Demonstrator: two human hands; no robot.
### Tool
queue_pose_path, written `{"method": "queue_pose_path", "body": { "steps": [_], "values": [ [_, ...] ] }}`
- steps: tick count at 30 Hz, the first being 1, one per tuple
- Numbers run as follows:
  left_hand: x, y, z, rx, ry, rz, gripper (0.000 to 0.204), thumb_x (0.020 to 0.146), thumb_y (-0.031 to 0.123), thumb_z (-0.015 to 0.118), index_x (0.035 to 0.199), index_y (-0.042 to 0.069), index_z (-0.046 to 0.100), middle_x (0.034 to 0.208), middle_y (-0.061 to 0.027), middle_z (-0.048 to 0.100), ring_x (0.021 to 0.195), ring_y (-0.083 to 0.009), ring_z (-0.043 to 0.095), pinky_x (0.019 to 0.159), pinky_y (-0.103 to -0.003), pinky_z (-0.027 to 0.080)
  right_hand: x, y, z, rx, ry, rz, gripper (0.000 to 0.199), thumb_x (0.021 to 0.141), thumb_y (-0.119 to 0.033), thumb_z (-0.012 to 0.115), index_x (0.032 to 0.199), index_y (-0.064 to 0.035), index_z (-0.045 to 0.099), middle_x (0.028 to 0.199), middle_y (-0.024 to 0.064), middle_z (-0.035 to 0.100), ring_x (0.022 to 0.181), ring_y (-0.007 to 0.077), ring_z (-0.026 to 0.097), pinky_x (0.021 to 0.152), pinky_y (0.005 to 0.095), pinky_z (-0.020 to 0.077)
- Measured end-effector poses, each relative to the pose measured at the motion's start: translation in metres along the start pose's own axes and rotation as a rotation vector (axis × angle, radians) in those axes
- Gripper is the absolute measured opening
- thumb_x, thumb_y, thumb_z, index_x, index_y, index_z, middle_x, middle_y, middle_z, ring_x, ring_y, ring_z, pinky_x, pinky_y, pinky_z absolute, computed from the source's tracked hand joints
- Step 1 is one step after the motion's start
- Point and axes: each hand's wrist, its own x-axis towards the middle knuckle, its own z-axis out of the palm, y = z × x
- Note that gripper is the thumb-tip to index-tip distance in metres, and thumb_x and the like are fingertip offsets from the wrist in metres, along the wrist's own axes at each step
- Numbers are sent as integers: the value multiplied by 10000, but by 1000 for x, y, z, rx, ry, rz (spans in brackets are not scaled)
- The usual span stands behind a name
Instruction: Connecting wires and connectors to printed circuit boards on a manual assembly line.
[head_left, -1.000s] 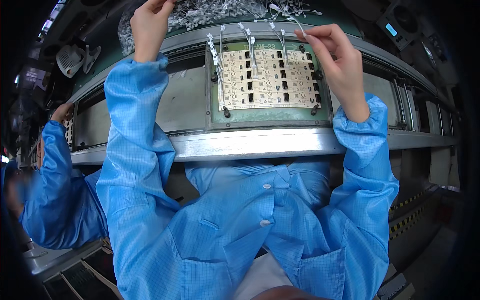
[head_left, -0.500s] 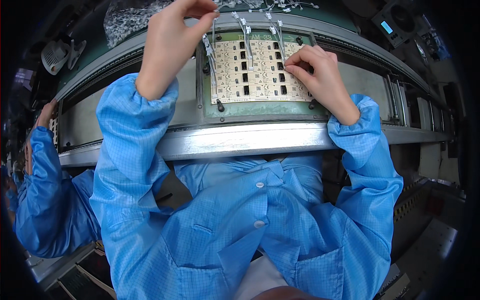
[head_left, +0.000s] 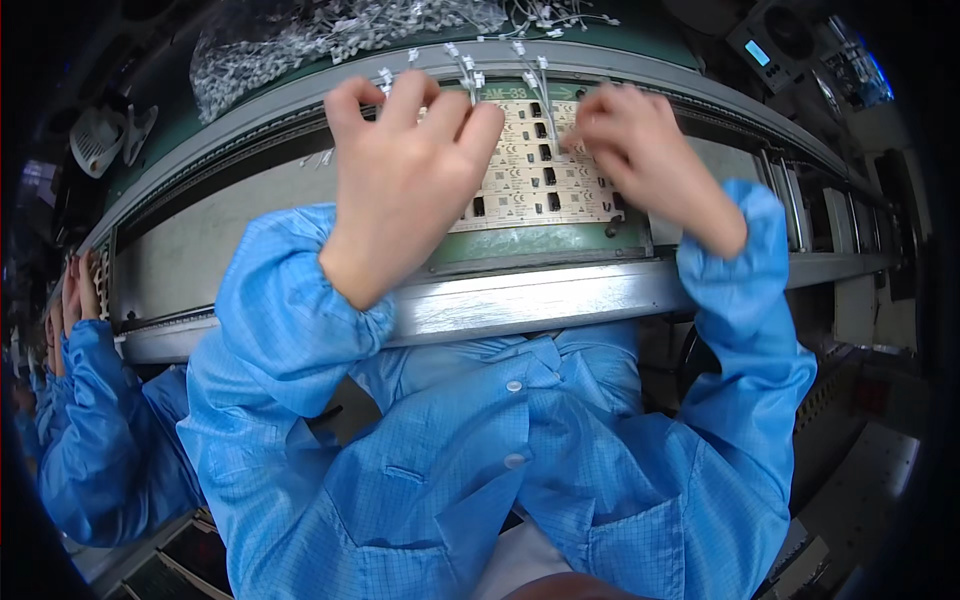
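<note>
A panel of cream circuit boards (head_left: 517, 208) with rows of black components (head_left: 550, 176) lies in a green carrier plate (head_left: 510, 243) in front of me. Thin wire leads with white plugs (head_left: 537, 80) stretch across its upper part and past the far edge. My left hand (head_left: 410, 175) is over the panel's left side, fingers curled; its fingertips and anything in them are hidden. Over the right side, my right hand (head_left: 650, 150) is blurred, with its fingers drawn together by the boards. Whatever it may pinch is too smeared to name.
A clear bag of white-plugged leads (head_left: 290, 60) lies beyond the far rail, with loose leads (head_left: 560, 18) beside it. A metal rail (head_left: 540, 290) runs along the near side. At the left are another person's hands (head_left: 80, 290) and blue sleeves. A device with a lit display (head_left: 757, 52) stands far right.
My left hand has come down and nearer, from beyond the panel to over its left side. My right hand has shifted slightly and blurred. The view has tilted a little, showing more of the bag.
</note>
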Motion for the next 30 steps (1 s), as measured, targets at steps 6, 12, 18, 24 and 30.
{"method": "queue_pose_path", "body": {
  "steps": [6, 12, 18, 24, 30],
  "values": [
    [-10, 14, 13, -396, -235, -145, 78, 821, 100, 717, 885, 130, 686, 778, 27, 603, 893, -201, 585, 862, -456, 354, 76, 93, 30, -187, 166, 369, 213, 881, -128, 574, 1053, -73, 688, 1026, 145, 654, 1071, 368, 602, 890, 516, 445],
    [-4, 14, 8, -408, -384, -251, 47, 823, 125, 754, 867, 134, 740, 935, 17, 617, 993, -238, 550, 874, -432, 356, 83, 154, 68, -391, 217, 395, 169, 873, -138, 589, 1001, -81, 685, 1042, 136, 656, 1057, 338, 623, 873, 545, 439],
    [-3, 9, 4, -453, -484, -320, 52, 810, 135, 761, 859, 132, 744, 949, 13, 616, 995, -253, 531, 879, -408, 351, 78, 142, 29, -112, 307, 280, 197, 909, -186, 640, 930, -43, 772, 913, 188, 741, 896, 369, 717, 806, 456, 527],
    [3, 16, -3, -381, -491, -262, 60, 803, 127, 762, 856, 126, 734, 949, 21, 638, 1014, -255, 535, 860, -418, 350, 78, 143, 6, 264, 438, 364, 203, 924, -105, 663, 1081, 20, 698, 814, 174, 730, 745, 303, 715, 704, 392, 552],
    [1, 14, -7, -361, -534, -273, 59, 801, 122, 764, 848, 126, 729, 948, 25, 646, 1011, -257, 537, 855, -417, 352, 76, 136, -9, 509, 460, 412, 163, 978, -89, 645, 1085, 19, 586, 724, 79, 691, 636, 106, 635, 566, 257, 489]
  ]
}}
